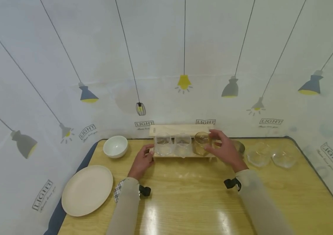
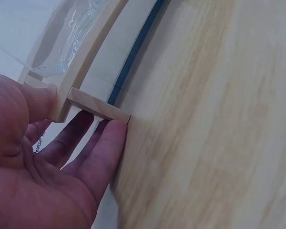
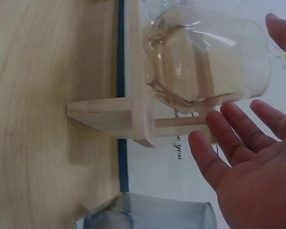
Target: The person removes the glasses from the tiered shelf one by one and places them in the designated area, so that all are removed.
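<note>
Wooden rack (image 1: pixel 181 154), left hand (image 1: pixel 141 161) open, touching its end, right hand (image 1: pixel 225 148) open beside amber glass (image 1: pixel 202 143)

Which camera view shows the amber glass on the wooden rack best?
The right wrist view: the amber glass fills it, close beside the right hand. The head view shows it small; the left wrist view misses it.

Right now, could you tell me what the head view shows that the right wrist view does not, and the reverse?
Only the head view shows the left hand at the left end of the wooden rack, the two clear glasses standing on it, the white bowl and the white plate.

Only the right wrist view shows the rack's end foot resting on the table and the open fingers beside the glass.

Both show the right hand and the amber glass.
</note>
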`<state>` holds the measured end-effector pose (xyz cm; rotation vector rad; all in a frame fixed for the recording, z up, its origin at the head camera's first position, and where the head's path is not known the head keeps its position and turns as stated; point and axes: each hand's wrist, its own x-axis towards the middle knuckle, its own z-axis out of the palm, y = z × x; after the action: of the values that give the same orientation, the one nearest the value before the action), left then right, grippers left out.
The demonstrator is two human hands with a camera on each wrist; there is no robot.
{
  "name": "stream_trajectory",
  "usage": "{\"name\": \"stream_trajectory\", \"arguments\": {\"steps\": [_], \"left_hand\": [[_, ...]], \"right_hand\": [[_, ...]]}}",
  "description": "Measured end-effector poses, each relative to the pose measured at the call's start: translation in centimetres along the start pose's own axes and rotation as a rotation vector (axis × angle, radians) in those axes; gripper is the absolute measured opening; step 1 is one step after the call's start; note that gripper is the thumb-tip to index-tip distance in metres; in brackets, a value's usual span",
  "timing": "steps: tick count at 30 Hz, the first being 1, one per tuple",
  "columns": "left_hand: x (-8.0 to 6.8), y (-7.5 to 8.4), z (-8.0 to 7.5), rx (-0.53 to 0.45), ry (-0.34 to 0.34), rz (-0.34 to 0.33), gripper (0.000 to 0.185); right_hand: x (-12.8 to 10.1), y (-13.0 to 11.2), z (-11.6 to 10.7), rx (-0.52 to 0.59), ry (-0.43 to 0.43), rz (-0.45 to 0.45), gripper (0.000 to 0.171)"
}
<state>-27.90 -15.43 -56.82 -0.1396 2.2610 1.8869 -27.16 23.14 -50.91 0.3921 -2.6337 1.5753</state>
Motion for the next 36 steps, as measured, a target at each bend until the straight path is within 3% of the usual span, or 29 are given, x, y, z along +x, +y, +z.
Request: {"name": "stream_trajectory", "arguments": {"steps": [10, 21, 36], "left_hand": [[-0.2, 0.3, -0.2, 0.003, -0.009, -0.002, 0.035], [-0.2, 0.1, -0.1, 0.001, 0.002, -0.009, 0.035], [-0.1, 0.2, -0.1, 0.004, 0.006, -0.013, 0.034]], "right_hand": [[0.3, 0.6, 1.2, -0.024, -0.051, 0.063, 0.083], [-0.1, 1.1, 0.9, -0.054, -0.028, 0.035, 0.084], [-5.3, 1.4, -1.8, -0.071, 0.024, -0.015, 0.078]]}}
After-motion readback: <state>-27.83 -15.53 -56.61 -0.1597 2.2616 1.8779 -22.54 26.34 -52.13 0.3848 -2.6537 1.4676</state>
